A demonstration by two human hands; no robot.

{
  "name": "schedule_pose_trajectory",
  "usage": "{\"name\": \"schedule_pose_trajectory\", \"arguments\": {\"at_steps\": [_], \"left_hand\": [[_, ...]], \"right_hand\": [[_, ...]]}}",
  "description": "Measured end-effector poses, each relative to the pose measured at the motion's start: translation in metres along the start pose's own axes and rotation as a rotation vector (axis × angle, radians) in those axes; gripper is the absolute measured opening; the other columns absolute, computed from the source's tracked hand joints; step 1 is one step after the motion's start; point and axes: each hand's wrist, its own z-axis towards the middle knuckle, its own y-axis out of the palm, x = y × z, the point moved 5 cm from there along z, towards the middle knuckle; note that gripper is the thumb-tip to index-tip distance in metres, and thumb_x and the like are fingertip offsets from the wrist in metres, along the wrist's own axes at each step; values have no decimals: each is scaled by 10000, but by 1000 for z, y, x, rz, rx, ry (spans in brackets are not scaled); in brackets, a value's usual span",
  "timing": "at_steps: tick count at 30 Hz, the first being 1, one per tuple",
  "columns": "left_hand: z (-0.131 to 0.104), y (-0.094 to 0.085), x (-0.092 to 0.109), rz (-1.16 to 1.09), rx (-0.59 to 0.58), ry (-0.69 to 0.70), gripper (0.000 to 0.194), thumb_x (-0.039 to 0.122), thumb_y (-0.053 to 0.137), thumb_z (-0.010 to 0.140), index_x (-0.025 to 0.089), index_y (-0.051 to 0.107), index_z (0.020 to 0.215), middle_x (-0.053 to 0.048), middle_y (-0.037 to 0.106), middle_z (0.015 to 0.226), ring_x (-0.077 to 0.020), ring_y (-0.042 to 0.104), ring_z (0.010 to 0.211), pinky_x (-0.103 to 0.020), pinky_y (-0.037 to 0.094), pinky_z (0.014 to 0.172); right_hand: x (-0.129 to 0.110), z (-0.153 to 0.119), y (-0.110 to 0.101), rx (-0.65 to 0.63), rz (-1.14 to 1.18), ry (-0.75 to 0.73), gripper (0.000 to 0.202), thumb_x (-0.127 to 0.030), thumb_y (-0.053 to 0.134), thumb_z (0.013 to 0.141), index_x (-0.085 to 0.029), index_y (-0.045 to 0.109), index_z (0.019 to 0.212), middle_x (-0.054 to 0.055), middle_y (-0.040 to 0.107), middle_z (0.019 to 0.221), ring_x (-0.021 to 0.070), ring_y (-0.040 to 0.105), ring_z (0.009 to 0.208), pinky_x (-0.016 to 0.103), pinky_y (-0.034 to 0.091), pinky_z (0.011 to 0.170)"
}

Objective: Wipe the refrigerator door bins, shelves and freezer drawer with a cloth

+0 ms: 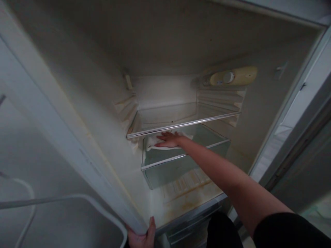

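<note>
Inside an opened refrigerator, my right hand (168, 139) lies flat with its fingers spread on a white cloth (152, 143). The cloth is spread over the left part of the lower glass shelf (165, 159), and my palm hides some of it. My right arm reaches in from the lower right, beneath the upper glass shelf (181, 124). At the bottom, my left hand (142, 237) is wrapped round the lower end of the refrigerator's left front edge (111, 186). Its thumb is on the inner side; its other fingers are mostly hidden.
A yellowed control housing with a round dial (229, 77) is on the right inner wall. Brownish stains mark the refrigerator floor (188, 203). A pale cable (64, 197) curves across the lower left. The open door (292, 162) stands at the right.
</note>
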Motion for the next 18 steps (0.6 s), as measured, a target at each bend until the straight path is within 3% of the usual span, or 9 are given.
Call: {"name": "schedule_pose_trajectory", "arguments": {"at_steps": [5, 8, 12, 18], "left_hand": [[1, 2, 2, -18, -29, -25, 657, 401, 838, 592, 157, 567, 1137, -174, 718, 1088, -317, 715, 992, -423, 593, 917], [1, 4, 5, -35, -72, -2, 606, 372, 842, 581, 156, 578, 1082, -171, 728, 1046, -324, 722, 959, -417, 607, 886], [-1, 2, 3, -65, -26, -3, 648, 359, 862, 529, 192, 555, 1074, -129, 737, 991, -330, 728, 876, -416, 630, 774], [-3, 5, 2, -53, 0, 7, 670, 419, 824, 616, 169, 553, 1175, -144, 721, 1037, -295, 726, 873, -397, 620, 787]], "right_hand": [[117, -61, -30, 80, -87, 324, 960, -893, 257, 810, -351, 217, 1602, 30, 151, 1683, 370, 143, 1537, 657, 119, 1201], [164, -94, -39, 130, -135, 381, 941, -870, 259, 826, -309, 326, 1579, 48, 228, 1665, 367, 231, 1515, 578, 184, 1218], [186, -108, -39, 190, -133, 453, 972, -854, 233, 843, -230, 334, 1583, 89, 300, 1637, 348, 319, 1483, 495, 227, 1224], [174, -105, -36, 181, -172, 507, 971, -853, 243, 847, -225, 336, 1581, 126, 292, 1637, 356, 268, 1504, 492, 213, 1219]]}}
